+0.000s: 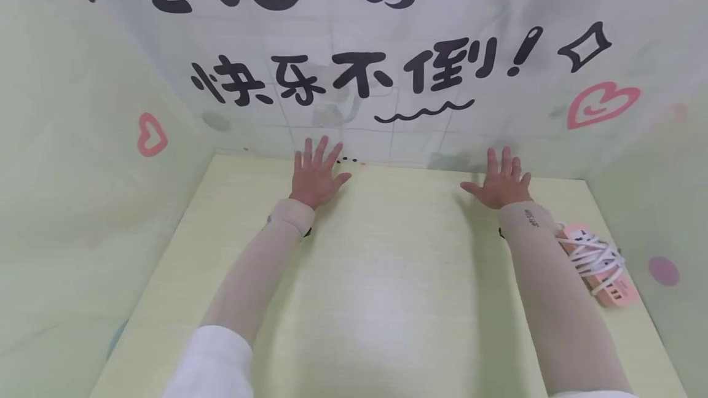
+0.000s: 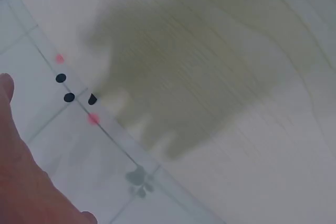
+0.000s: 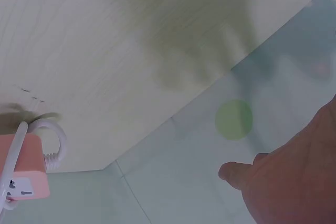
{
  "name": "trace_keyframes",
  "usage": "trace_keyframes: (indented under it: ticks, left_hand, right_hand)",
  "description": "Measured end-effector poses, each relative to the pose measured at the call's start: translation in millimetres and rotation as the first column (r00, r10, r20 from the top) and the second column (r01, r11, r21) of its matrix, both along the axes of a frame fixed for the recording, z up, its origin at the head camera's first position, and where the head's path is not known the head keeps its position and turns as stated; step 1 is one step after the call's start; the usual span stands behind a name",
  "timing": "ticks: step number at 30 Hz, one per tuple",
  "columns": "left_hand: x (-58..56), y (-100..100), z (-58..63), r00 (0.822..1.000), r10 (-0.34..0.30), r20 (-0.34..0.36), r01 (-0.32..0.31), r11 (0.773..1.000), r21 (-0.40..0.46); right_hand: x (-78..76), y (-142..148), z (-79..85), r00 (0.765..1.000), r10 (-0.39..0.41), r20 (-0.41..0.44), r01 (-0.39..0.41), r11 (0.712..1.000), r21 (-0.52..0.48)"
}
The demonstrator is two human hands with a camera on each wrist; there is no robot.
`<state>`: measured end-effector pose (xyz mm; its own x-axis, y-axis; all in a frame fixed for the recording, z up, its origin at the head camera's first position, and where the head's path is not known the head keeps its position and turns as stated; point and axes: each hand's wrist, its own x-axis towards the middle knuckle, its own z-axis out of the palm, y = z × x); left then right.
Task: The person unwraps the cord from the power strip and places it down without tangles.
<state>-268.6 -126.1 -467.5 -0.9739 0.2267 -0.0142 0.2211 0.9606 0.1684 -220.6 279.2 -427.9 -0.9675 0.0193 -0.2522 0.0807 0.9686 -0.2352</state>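
Nearest me are the white cuffs [image 1: 210, 361] and the long beige sleeves [image 1: 260, 275], stretched forward over the pale table [image 1: 387, 300]. To the right lies the pink strip [image 1: 621, 292], its white cord [image 1: 597, 258] wound round the body, I'd guess to keep the length tidy. It sits by the table's right edge, which I take to be a way of leaving the middle free.

Beyond it, I read both hands as released: the left hand [image 1: 314, 180] and the right hand [image 1: 502, 186] have fingers spread and grasp nothing. Each wrist view shows a hand's shadow apart from the hand, so I judge them raised over the back of the table; whether any fingertip meets the wall [image 1: 409, 146] I cannot tell.

The strip is just beside the right forearm, closer to the body than the right hand and well apart from the left. My right wrist view catches only one end of it, across from the thumb [image 3: 233, 174].

Farthest off, black lettering [image 1: 362, 72] runs across the wall.
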Motion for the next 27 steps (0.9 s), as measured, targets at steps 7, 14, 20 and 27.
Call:
trace_keyframes:
  ticks: [7, 14, 20, 27]
  left_hand:
    - [-2.8, 33, -1.8, 0.998, -0.056, -0.036, 0.056, 0.998, 0.008]
    - [0.3, 84, -2.4, 0.994, -0.097, -0.05, 0.099, 0.995, 0.03]
    - [1.1, 131, 3.0, 0.98, -0.188, -0.063, 0.189, 0.982, 0.019]
    - [4.1, 181, 14.6, 0.941, -0.323, -0.102, 0.324, 0.946, -0.004]
  right_hand:
    - [0.0, 16, 1.7, 0.998, 0.026, -0.061, -0.026, 1.0, 0.005]
    - [20.6, 52, 5.7, 0.988, 0.039, -0.15, -0.043, 0.999, -0.022]
    - [56.5, 93, 12.5, 0.982, -0.055, -0.183, 0.038, 0.995, -0.095]
    - [103.3, 131, 14.5, 0.97, -0.146, -0.194, 0.119, 0.983, -0.141]
